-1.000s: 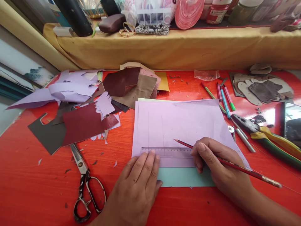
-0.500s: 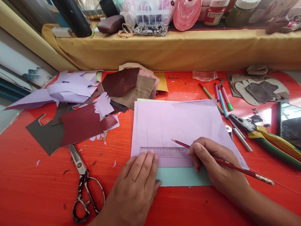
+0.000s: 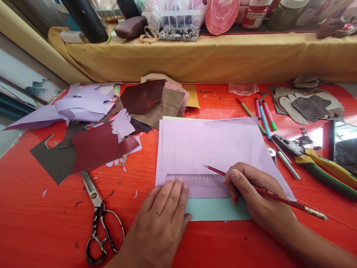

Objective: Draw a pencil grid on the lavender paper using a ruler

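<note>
Left hand (image 3: 160, 217) lies flat, unclenched, on clear straight plastic ruler (image 3: 205, 179) atop pale-purple paper sheet (image 3: 220, 145); right hand (image 3: 257, 204), at ruler's right, grips slim red-and-black pencil (image 3: 294, 203).

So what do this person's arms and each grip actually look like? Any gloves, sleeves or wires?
Nothing mechanical: the left grip and right grip are bare human hands. No gloves, rings, watch or cables show. The right forearm is bare to the picture's edge; the left arm is cut off around the wrist, so sleeves farther up can't be seen.
</note>
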A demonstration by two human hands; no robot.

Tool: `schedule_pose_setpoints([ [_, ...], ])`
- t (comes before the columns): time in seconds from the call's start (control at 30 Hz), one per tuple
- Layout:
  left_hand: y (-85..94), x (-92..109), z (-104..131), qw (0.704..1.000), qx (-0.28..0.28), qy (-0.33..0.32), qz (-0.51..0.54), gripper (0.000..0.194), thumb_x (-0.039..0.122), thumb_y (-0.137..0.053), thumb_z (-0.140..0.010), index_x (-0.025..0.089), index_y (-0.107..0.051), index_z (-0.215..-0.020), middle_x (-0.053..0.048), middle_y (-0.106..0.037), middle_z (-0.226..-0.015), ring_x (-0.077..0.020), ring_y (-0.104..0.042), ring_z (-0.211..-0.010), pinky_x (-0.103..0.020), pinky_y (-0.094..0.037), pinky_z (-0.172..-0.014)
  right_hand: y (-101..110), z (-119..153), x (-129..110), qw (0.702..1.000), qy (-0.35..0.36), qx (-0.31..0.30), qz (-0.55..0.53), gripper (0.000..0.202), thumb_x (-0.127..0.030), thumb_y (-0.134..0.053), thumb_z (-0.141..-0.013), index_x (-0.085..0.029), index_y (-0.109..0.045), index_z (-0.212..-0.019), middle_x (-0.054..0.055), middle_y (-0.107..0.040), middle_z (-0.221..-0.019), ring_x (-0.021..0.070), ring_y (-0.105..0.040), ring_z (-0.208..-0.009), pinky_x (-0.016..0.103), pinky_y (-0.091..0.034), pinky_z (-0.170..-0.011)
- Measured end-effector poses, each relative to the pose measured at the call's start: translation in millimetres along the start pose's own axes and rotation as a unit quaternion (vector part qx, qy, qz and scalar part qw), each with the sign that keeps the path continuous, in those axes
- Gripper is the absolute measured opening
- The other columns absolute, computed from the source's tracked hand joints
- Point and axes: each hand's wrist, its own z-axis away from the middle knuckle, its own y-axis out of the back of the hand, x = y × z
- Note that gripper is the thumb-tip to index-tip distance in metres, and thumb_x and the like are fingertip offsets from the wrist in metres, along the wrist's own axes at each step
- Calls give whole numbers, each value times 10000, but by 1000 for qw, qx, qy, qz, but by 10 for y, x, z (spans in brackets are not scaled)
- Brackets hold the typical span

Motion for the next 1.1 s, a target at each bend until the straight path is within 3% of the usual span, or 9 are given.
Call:
schedule_pose_setpoints([
  [1.1,-5,-1,-7,1000,0,1,0,422,272,-473,-1169,62,-662,-1482,-168,-715,-1493,-310,-621,-1382,-444,-370,-1220,-14,-14,-32,1000,5,14,12,560,-669,-550,-1107,-236,-689,-780,-4,-620,-547,168,-560,-502,292,-432,-498],
])
